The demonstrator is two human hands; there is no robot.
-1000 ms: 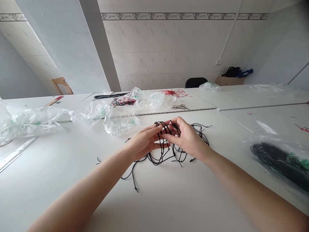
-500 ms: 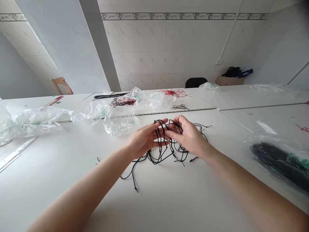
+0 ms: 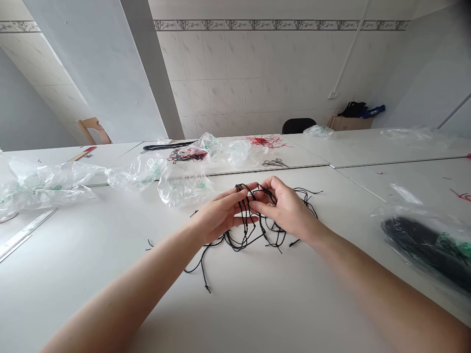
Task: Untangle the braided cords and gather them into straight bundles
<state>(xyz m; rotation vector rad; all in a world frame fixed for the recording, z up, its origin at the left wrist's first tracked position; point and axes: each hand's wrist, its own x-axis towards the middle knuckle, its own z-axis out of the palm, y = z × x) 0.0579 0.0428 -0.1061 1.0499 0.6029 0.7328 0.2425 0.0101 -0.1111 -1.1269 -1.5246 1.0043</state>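
Several thin black knotted cords (image 3: 245, 230) hang in loops over the fingers of my left hand (image 3: 224, 211), whose thumb presses them against the index finger. Close beside it, my right hand (image 3: 285, 203) pinches a section of the black cord between thumb and fingers. Below both hands the rest of the cords trail onto the white table (image 3: 235, 304), with loose knotted ends spread to the left and right. Part of the cord is hidden behind my right hand.
Crumpled clear plastic bags (image 3: 184, 186) lie at left and centre. Scissors (image 3: 275, 163) and red cords (image 3: 267, 141) are further back. A bag of black cord (image 3: 427, 245) sits at right, a ruler (image 3: 27, 230) at left.
My left thumb has come down onto the cords and now presses them together against the index finger. My right hand keeps its pinch nearly in place.
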